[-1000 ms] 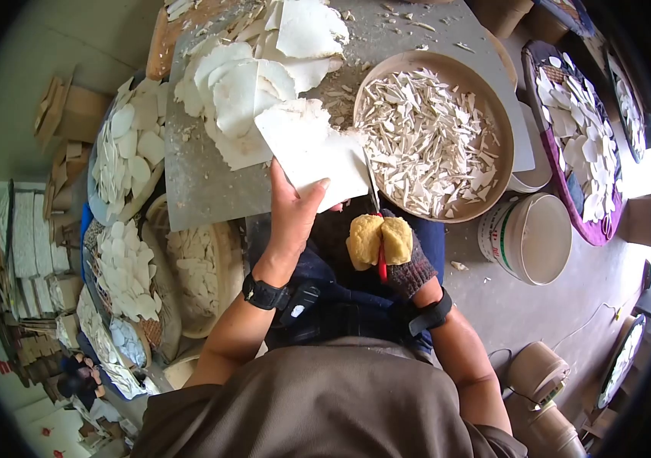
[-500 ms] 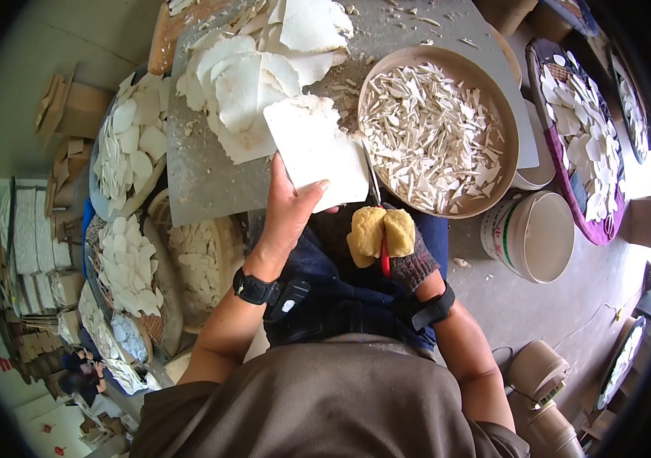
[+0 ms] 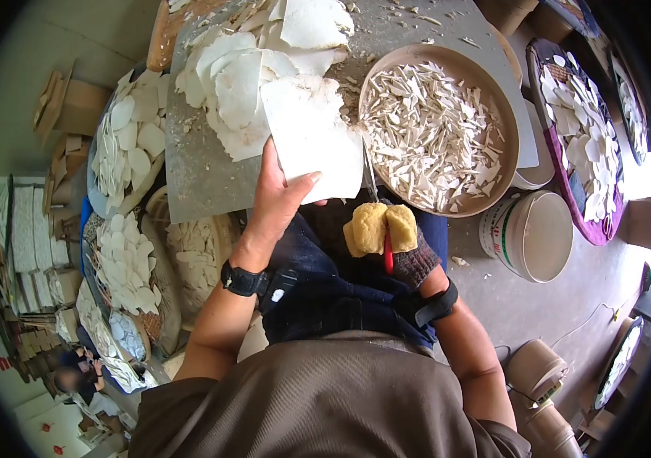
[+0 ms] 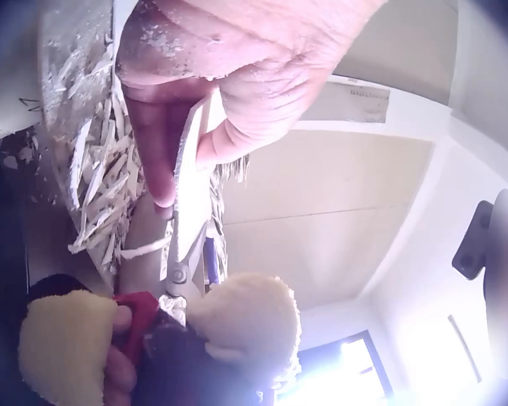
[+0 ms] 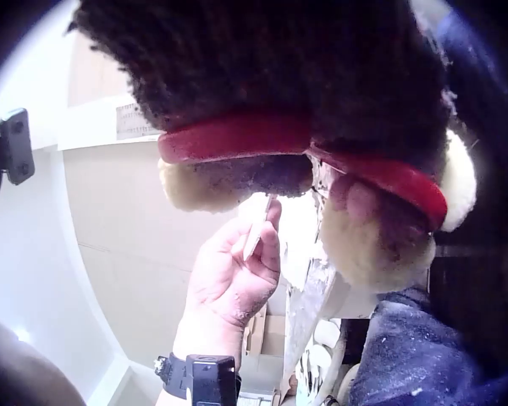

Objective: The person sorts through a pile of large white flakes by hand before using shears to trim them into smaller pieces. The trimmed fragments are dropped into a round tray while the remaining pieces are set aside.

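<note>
My bare left hand pinches a flat white sheet, thumb on top and fingers beneath. The sheet's far edge is ragged; its near edge is straight. In my right hand, which wears a dark knitted glove, are scissors with red handles. Thick yellow foam-like padding bulges around the handles. The blades lie right along the sheet's right edge, and the left wrist view shows the scissors' pivot just below the sheet. Red handle loops run across my gloved fingers in the right wrist view.
A round pan full of white slivers stands on the grey table, right of the sheet. More white sheets are heaped at the table's left. A white bucket stands on the floor; trays of white pieces flank me.
Over the last half second, my left hand and the sheet have shifted slightly left and away from my body. The padded scissors have moved a little right and remain at the sheet's edge.
</note>
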The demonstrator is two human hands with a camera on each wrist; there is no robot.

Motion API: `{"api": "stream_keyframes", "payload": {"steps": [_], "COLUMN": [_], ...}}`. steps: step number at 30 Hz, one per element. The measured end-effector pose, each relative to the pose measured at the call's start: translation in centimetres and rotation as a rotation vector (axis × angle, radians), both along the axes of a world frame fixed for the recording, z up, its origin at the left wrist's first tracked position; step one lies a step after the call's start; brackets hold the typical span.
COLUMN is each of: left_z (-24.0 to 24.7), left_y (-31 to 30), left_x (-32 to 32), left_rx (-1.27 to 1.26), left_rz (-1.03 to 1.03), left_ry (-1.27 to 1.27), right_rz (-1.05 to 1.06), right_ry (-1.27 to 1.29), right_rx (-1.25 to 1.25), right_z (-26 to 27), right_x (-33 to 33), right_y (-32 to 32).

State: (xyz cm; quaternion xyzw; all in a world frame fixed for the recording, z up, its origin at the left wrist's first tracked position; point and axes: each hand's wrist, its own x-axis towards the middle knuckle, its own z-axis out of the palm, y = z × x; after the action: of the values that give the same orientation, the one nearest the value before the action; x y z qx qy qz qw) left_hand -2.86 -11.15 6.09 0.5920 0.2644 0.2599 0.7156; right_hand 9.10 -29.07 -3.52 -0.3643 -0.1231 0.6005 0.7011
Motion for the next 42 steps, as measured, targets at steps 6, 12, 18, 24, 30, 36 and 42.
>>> {"api": "stream_keyframes", "payload": {"steps": [6,12,18,24,30,36,42], "left_z": [0.8,-1.0,-2.1,-1.9,-1.3,-1.6,-1.5], "left_y": [0.5,1.0,-0.3,1.2,3.3,3.1,3.3], "left_x": [-0.3,-1.0,-1.0,-1.6,-2.4,-2.7,-2.8], "left_rx": [0.029,0.244,-0.034,0.021,-0.055,-0.173,-0.232], "left_rz": [-0.035,-0.090,0.335,0.259,0.149,0.091,0.034], "left_ry": [0.084,0.043,-0.115,-0.059,-0.010,-0.008,0.004], "right_rz": [0.066,0.120,0.116,0.172,0.184,0.185,0.224], "right_ry": [-0.415,-1.009,-0.502,-0.598,-0.629,-0.586,-0.258], "right_rx": [-0.006,0.013,0.071,0.107,0.083,0.094,0.086], "right_z": [1.3,0.2,1.5,5.0,4.2,3.9,3.4], "right_x": [0.4,1.1,0.4,0.2,0.0,-0.5,-0.5], "right_y": [0.5,0.2,0.8,0.9,1.1,2.3,3.4]}}
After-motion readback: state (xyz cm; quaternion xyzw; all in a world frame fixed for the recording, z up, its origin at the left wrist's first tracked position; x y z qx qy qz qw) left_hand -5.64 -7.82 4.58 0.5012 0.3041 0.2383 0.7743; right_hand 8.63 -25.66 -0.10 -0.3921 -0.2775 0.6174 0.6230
